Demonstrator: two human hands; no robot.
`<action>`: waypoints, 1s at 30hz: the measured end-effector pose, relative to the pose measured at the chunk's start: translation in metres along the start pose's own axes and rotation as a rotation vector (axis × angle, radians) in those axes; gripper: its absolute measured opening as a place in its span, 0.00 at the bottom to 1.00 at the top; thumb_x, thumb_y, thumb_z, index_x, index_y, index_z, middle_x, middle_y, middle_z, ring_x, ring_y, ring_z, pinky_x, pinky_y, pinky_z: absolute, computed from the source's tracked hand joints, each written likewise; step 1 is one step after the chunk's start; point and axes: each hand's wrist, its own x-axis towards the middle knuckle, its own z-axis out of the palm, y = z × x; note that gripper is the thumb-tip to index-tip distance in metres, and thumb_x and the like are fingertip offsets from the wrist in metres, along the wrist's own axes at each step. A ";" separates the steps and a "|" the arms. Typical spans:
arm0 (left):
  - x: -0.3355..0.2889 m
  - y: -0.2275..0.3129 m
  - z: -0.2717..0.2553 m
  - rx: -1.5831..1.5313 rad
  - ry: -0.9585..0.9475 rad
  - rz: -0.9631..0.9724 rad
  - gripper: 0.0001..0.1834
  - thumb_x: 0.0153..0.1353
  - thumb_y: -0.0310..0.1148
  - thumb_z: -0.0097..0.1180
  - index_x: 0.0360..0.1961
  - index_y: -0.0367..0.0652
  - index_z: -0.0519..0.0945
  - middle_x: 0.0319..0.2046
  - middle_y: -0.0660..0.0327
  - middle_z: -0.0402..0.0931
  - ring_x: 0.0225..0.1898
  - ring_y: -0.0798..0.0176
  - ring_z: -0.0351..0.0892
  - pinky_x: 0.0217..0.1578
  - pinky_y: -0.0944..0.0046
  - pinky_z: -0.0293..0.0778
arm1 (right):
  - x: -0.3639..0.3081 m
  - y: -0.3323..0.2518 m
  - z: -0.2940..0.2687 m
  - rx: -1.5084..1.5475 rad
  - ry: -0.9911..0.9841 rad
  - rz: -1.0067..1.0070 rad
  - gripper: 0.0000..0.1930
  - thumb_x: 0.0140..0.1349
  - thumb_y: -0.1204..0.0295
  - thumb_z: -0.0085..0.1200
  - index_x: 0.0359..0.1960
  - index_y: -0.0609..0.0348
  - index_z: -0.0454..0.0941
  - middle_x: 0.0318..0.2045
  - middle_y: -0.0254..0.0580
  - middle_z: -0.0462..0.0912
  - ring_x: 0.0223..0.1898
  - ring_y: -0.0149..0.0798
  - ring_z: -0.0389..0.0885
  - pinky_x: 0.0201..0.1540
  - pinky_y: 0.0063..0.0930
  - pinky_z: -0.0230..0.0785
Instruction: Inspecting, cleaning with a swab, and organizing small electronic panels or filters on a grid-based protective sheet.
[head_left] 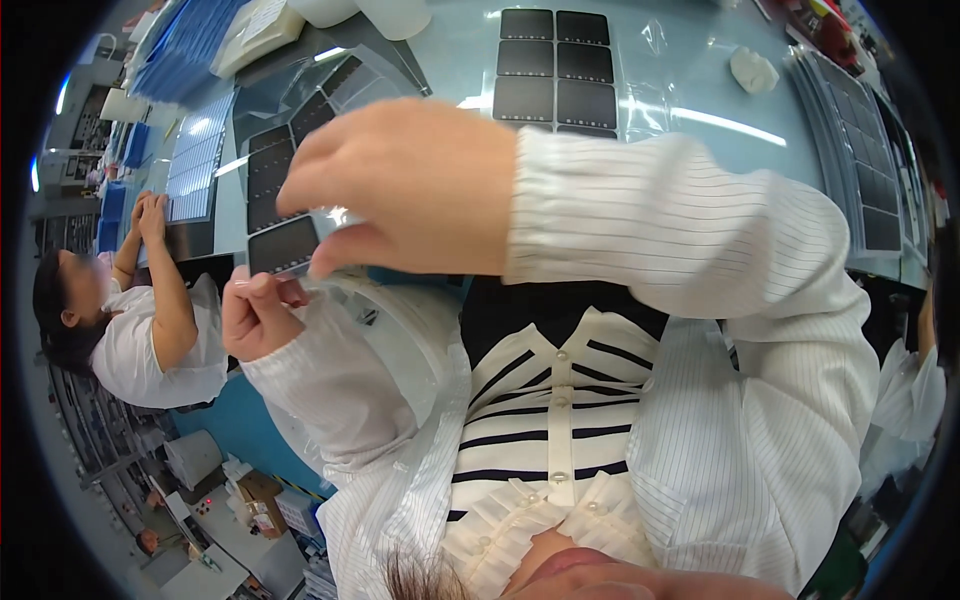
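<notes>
Potentially, uneven tugging could crease the dark strip (282, 246) at left of the frame, whose lower corner the left hand (262, 315) pinches between thumb and finger. The right hand (415, 185) reaches across from the frame's centre, pointing left, thumb and curved fingers apart over it.

The strip of dark panels (268, 170) at left looks smooth, with matt black faces on clear plastic; the sheet of panels (555, 70) at top centre matches it. Glossy clear film (655, 100) beside that sheet is creased and catches white glints. The pale tabletop (460, 60) is smooth with a glassy shine. At upper right lies a rough, crumpled white wad (753, 71), matt and paper-like. The 2 sleeves (680, 210) are soft, matt woven cloth, gathered at the cuffs.
</notes>
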 end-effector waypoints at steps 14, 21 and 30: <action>0.016 0.003 0.038 -0.141 -0.108 0.377 0.19 0.59 0.44 0.55 0.21 0.39 0.72 0.16 0.63 0.68 0.19 0.71 0.67 0.22 0.73 0.63 | -0.004 0.005 0.030 0.741 0.046 0.225 0.14 0.53 0.71 0.60 0.42 0.62 0.80 0.32 0.46 0.83 0.34 0.32 0.82 0.39 0.22 0.74; 0.011 -0.011 0.024 -0.147 -0.230 0.204 0.18 0.62 0.41 0.51 0.21 0.38 0.72 0.18 0.63 0.68 0.23 0.68 0.69 0.25 0.70 0.64 | 0.003 0.005 0.017 0.699 0.216 0.437 0.07 0.54 0.76 0.58 0.32 0.68 0.81 0.26 0.43 0.83 0.29 0.28 0.80 0.33 0.19 0.74; 0.000 -0.050 -0.015 -0.451 -0.104 -0.056 0.17 0.61 0.40 0.50 0.21 0.39 0.67 0.44 0.51 0.67 0.49 0.49 0.67 0.48 0.42 0.70 | -0.039 0.088 -0.093 0.348 0.703 0.415 0.08 0.55 0.73 0.58 0.33 0.65 0.81 0.27 0.39 0.82 0.29 0.31 0.81 0.32 0.21 0.74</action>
